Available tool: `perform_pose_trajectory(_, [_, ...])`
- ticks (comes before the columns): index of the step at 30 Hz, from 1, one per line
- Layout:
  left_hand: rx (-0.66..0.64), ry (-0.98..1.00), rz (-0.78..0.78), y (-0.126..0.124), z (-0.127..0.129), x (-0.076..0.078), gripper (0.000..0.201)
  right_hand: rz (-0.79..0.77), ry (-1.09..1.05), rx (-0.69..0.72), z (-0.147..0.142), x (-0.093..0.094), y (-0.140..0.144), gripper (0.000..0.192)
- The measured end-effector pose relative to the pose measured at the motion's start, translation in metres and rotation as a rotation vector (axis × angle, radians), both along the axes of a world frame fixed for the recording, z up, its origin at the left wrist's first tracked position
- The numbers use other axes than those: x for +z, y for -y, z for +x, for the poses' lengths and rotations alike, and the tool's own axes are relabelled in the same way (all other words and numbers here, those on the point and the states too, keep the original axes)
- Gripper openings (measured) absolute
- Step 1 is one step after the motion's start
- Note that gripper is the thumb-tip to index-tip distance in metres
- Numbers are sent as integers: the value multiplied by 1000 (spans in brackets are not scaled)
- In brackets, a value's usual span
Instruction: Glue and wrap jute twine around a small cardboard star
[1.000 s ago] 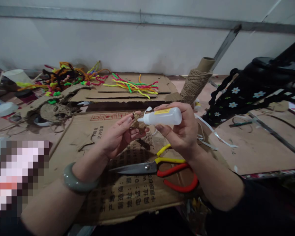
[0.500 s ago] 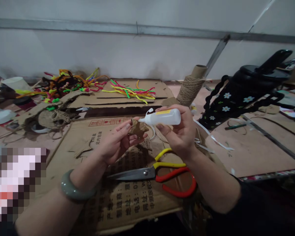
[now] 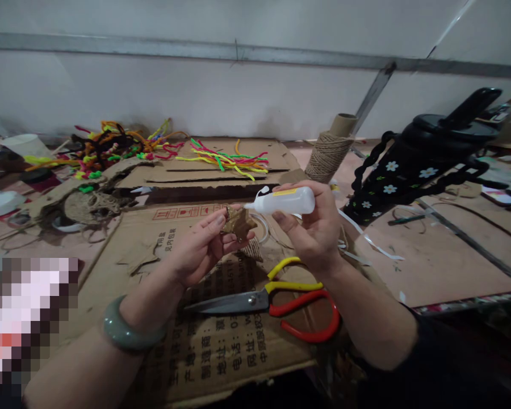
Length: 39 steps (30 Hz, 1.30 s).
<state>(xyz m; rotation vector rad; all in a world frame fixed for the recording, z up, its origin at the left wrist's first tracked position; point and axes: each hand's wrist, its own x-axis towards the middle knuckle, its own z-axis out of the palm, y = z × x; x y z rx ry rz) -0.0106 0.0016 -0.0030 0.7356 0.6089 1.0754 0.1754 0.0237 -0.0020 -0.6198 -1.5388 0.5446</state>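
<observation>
Your right hand (image 3: 317, 230) is wrapped around a small white plastic squeeze bottle with a yellow label (image 3: 287, 200), fingers closed on its body. The bottle lies nearly level, long axis running left to right, nozzle pointing left toward your other hand, with its white cap hanging open beside the tip. The writing on the yellow label is too small to read. Your left hand (image 3: 200, 247) pinches a small brown star-shaped cardboard piece (image 3: 238, 222) between thumb and fingertips, just below and left of the nozzle; whether the tip touches the star cannot be told. Both are held up over a flattened brown cardboard box (image 3: 162, 250) printed with red handling symbols and dark Chinese characters, upside down to you and not legible in full. On that box, just below your hands, lie scissors with red and yellow handles (image 3: 281, 301), blades pointing left. A grey-green bangle (image 3: 130, 335) sits on your left wrist.
</observation>
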Motion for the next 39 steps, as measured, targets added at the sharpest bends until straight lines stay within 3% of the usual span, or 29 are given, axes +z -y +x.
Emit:
perform_pose_trajectory(5, [17, -9, -5, 1, -1, -1, 24, 0, 14, -22, -1, -1, -1, 39])
perform_pose_trajectory(11, [36, -22, -18, 0, -2, -2, 22, 19, 50, 85, -1, 0, 3, 42])
perform_pose_trajectory(16, [52, -30, -22, -1, -1, -1, 23, -6, 18, 23, 1, 0, 0, 41])
perform_pose_trajectory(23, [9, -15, 16, 0, -1, -3, 24, 21, 13, 139, -2, 1, 5, 42])
perform_pose_trajectory(29, [10, -17, 2, 0, 0, -3, 19, -8, 19, 57, -3, 1, 6, 40])
perform_pose_trajectory(39, [35, -21, 14, -1, 0, -3, 23, 7, 37, 133, -2, 2, 7, 42])
